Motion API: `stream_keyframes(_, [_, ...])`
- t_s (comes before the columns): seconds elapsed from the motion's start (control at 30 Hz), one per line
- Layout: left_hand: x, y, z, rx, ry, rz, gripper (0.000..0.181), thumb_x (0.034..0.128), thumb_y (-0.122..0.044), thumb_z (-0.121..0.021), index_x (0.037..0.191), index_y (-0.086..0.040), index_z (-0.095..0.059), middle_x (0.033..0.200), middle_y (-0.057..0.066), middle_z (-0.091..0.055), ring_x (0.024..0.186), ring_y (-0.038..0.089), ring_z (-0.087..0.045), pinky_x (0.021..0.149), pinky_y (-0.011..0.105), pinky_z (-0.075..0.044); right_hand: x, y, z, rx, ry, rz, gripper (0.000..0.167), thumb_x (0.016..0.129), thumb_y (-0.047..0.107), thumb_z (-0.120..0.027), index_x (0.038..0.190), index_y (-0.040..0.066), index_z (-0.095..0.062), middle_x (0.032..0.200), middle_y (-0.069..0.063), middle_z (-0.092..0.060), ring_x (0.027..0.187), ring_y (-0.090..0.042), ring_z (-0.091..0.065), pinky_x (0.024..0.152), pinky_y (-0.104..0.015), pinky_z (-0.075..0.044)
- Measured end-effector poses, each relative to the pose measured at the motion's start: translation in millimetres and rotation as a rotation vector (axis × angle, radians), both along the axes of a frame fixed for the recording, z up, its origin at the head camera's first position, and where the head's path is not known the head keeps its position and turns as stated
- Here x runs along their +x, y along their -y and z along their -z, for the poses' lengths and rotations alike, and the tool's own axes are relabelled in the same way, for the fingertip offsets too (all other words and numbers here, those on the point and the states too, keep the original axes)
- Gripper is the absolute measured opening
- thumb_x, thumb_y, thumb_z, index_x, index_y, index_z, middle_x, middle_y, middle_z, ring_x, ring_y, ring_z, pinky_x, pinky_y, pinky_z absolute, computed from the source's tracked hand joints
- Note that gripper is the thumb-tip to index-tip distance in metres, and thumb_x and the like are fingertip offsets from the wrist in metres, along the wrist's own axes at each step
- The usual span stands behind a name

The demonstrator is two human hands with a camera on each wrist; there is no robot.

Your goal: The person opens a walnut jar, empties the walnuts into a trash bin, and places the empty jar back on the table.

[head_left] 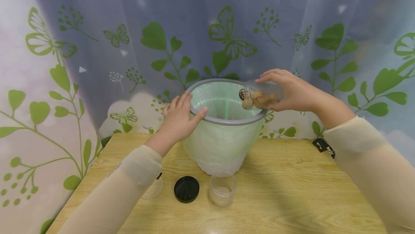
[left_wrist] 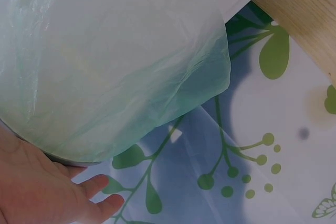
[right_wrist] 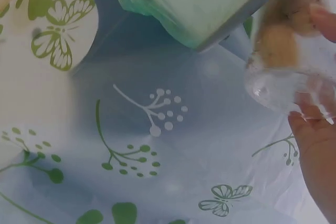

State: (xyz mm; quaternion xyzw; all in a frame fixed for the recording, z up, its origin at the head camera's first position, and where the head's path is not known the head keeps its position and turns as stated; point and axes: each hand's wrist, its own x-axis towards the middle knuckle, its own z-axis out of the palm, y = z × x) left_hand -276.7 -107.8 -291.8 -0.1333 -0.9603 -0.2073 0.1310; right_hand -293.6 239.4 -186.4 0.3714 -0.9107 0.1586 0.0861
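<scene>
A bin (head_left: 227,147) with a grey rim and a pale green plastic liner stands on the table. My left hand (head_left: 179,118) rests against the left side of its rim, thumb at the front and fingers loosely extended along the outside. My right hand (head_left: 291,91) grips a clear plastic jar (right_wrist: 270,90) tilted on its side over the right part of the rim. Inside the jar are several brown rounded pieces (head_left: 259,100), one with a dark striped pattern; their kind is unclear. My right fingers and thumb lie around the jar wall.
On the wooden table (head_left: 291,190) in front of the bin are a black round lid (head_left: 186,189) and a clear cup (head_left: 223,190). A clear disc (head_left: 154,190) lies partly behind the left sleeve. A butterfly-and-leaf curtain (head_left: 181,18) hangs close behind. A small black object (head_left: 321,145) is at the right edge.
</scene>
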Motion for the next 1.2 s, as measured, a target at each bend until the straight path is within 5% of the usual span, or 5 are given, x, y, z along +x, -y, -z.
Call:
stream_keyframes(0.4, [0.3,0.3,1.5,0.008,0.005,0.000,0.093,0.0966,-0.075,-0.024,0.161,-0.009,-0.016,0.168,0.007,-0.008,0.152,0.037,-0.007,0.115,0.063,-0.007,2.4,1.1,-0.7,-0.013,-0.007,0.000,0.073,0.078,0.005,-0.085,0.142,0.015,-0.052,0.152,-0.009,-0.038,0.142,-0.037,-0.028,0.105,-0.063,-0.033])
stream_keyframes(0.6, [-0.6,0.4,1.9,0.008,0.004,0.001,0.093,0.0965,-0.075,-0.023,0.161,-0.009,-0.015,0.168,0.007,-0.008,0.152,0.037,-0.006,0.115,0.063,-0.006,1.8,2.2,-4.3,-0.025,-0.081,-0.011,0.073,0.077,0.003,-0.085,0.142,0.012,-0.052,0.152,-0.012,-0.038,0.142,-0.039,-0.028,0.106,-0.063,-0.032])
stream_keyframes(0.87, [-1.1,-0.2,1.5,0.005,0.000,0.004,0.093,0.0966,-0.075,-0.023,0.161,-0.008,-0.015,0.168,0.008,-0.009,0.152,0.037,-0.007,0.115,0.063,-0.007,3.1,4.8,-8.7,0.118,-0.074,0.017,0.072,0.076,0.000,-0.084,0.140,0.014,-0.054,0.150,-0.014,-0.038,0.140,-0.041,-0.028,0.103,-0.061,-0.035])
stream_keyframes(1.2, [0.1,-0.1,1.4,0.007,0.003,0.004,0.093,0.0968,-0.075,-0.023,0.161,-0.008,-0.015,0.168,0.008,-0.008,0.151,0.037,-0.006,0.115,0.063,-0.006,2.7,2.8,-6.1,0.092,-0.092,-0.009,0.072,0.077,0.002,-0.085,0.140,0.014,-0.054,0.150,-0.014,-0.038,0.140,-0.041,-0.030,0.104,-0.061,-0.034])
